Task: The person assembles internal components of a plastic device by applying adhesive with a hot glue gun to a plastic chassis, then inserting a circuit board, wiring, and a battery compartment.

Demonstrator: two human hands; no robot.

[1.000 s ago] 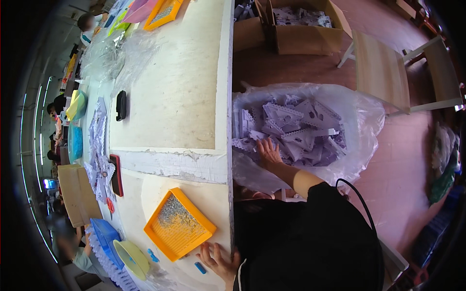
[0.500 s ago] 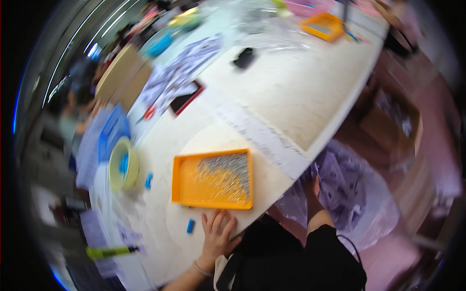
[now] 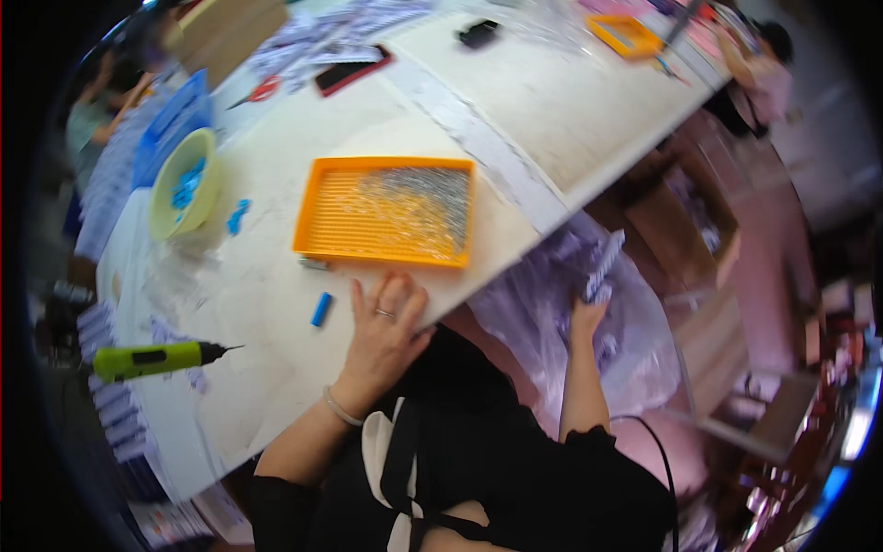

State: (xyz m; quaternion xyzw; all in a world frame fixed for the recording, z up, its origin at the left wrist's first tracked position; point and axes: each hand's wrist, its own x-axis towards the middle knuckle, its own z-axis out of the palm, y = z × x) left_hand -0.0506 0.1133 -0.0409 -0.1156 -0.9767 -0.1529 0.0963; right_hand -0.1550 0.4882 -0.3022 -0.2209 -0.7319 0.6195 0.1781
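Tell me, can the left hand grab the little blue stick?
Probably yes: the left hand looks empty and rests on the table close beside the blue stick. Nothing seems to lie between them, and the tray sits farther out, off that path.

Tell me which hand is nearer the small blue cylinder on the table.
Left. The left hand rests on the table just right of the blue cylinder; the right hand is farther off, past the table's edge, holding a toothed part.
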